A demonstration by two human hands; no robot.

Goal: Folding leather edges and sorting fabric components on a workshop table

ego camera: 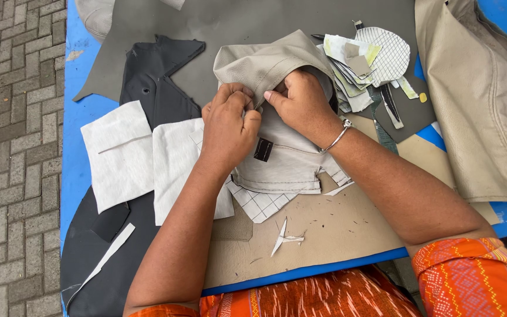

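One view only, from the camera on your head; it looks steeply down, close over the counter (77,170), with your forearms entering from the bottom edge; brick paving (13,147) fills the left side; the counter's far end is cut off at the top.
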